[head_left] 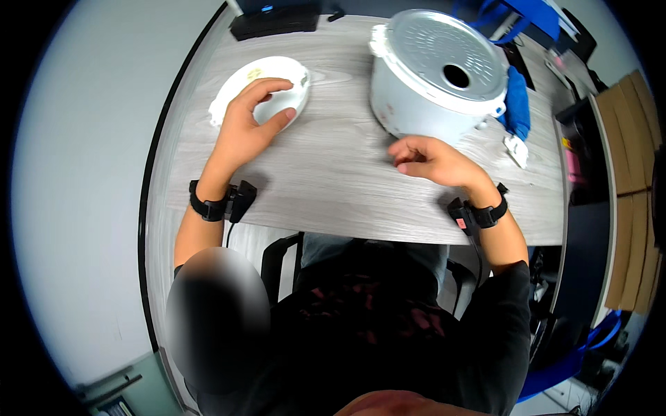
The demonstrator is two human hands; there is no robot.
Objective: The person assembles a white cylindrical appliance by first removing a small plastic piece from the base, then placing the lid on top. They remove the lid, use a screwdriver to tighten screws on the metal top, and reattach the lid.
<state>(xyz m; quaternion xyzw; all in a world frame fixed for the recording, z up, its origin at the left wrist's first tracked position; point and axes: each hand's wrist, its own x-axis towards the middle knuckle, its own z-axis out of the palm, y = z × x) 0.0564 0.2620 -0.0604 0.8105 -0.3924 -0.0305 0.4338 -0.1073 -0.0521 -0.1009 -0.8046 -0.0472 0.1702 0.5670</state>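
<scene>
My left hand (248, 130) is over a white rounded shell (232, 89), shaped like a rice cooker's outer lid, with small tabs at its edge. Its thumb and fingers are apart, with nothing gripped; whether the fingertips touch the shell I cannot tell. A white rice cooker (409, 109) stands at the far right of centre, topped by a silver metal inner lid (433, 45) with a dark round hole. Just in front of the cooker, my right hand (437, 161) is raised with loosely curled fingers, the thumb apart from them and nothing held.
A blue cloth-like bundle (517, 104) lies right of the cooker, with a crumpled white piece (516, 150) by it. A black box (274, 25) is at the back left. Cardboard boxes (628, 139) line the right side. Cables hang from both wrist straps.
</scene>
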